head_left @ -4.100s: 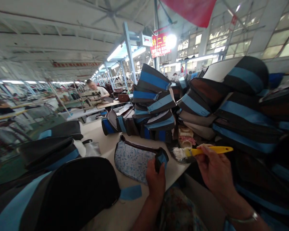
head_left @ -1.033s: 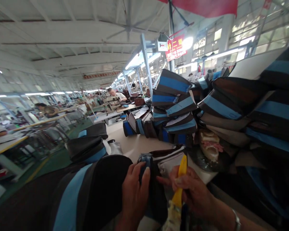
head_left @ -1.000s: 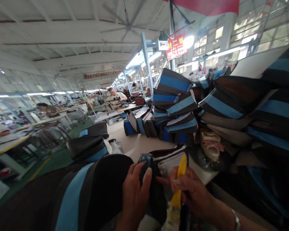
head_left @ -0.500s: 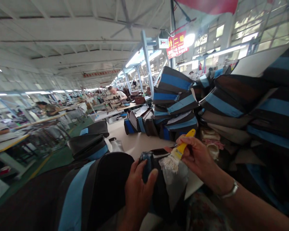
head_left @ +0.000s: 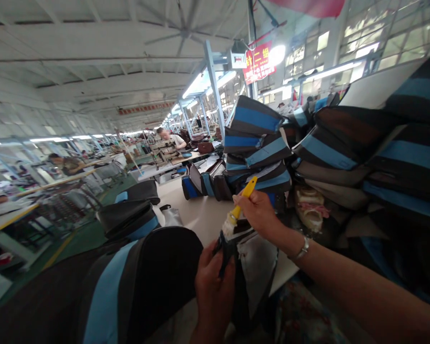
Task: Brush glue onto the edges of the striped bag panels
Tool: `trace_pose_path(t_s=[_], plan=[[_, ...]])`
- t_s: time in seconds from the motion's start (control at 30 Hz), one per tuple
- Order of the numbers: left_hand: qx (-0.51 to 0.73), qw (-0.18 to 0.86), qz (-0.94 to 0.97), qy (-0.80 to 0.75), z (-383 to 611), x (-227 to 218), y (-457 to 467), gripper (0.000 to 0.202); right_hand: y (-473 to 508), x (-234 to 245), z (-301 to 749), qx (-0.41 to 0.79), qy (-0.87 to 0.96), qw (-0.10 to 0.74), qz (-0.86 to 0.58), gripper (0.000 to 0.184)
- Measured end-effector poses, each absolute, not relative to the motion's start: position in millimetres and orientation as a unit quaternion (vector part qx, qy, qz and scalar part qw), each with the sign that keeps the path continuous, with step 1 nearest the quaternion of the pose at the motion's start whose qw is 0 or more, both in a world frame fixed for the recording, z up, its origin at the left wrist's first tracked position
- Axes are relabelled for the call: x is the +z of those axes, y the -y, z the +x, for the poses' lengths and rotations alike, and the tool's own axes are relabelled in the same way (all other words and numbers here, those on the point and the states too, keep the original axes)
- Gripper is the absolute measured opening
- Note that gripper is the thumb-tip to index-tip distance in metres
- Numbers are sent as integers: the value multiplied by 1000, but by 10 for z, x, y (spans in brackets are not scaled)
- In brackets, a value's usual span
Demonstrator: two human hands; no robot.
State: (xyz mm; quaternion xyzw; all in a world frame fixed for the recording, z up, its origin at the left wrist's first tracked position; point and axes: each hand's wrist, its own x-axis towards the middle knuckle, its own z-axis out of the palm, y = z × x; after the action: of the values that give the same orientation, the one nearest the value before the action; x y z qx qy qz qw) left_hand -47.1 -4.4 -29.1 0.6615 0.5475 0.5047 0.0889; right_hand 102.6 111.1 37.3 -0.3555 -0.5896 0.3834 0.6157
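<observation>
My right hand (head_left: pixel 260 215) is shut on a yellow-handled paintbrush (head_left: pixel 242 199), and its pale bristles (head_left: pixel 228 228) press against the blue-trimmed edge of a dark bag piece (head_left: pixel 225 247). My left hand (head_left: pixel 214 294) grips that edge from below. The bag's grey lining (head_left: pixel 257 268) hangs open beside my wrist. Right of the brush, a metal bangle (head_left: pixel 302 249) circles my right wrist. Behind my left hand lies a large black bag with a wide blue stripe (head_left: pixel 139 282), and it hides the table's near part.
Stacks of black-and-blue bags (head_left: pixel 256 138) rise on the cream table (head_left: pixel 197 215), with more (head_left: pixel 365 148) piled on the right. A crusted, pink-stained container (head_left: pixel 310 208) stands among them. A co-worker (head_left: pixel 168 143) sits far down the long factory hall.
My right hand has swung up and left, bringing the brush from below the bag to its blue-trimmed edge. The bristles now touch that edge. My left hand still holds the bag.
</observation>
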Motion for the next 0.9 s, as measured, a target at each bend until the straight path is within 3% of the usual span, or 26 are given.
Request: trace_pose_path(t_s=[0.13,0.33,0.47,0.57,0.67,0.8,0.9], plan=[[501,94,660,-553,-527,-324,40,28,-1004,543,1081,325,598,645,-348,25],[497,79,656,-563,-505,-324,51,25,-823,499,977,204,729,568,-323,24],[546,25,579,-605,-534,-465,109,22,-768,421,1095,279,619,661,-320,22],[589,48,492,-639,-609,-584,130,48,-679,291,1334,389,524,687,-320,22],[537,167,504,-656,-695,-607,113,75,-568,110,1555,461,429,703,-330,19],[473,340,565,-584,-778,-472,64,38,-428,-107,1780,493,349,718,-346,16],[507,328,515,-608,-854,-248,75,35,-365,-260,2061,458,367,722,-366,11]])
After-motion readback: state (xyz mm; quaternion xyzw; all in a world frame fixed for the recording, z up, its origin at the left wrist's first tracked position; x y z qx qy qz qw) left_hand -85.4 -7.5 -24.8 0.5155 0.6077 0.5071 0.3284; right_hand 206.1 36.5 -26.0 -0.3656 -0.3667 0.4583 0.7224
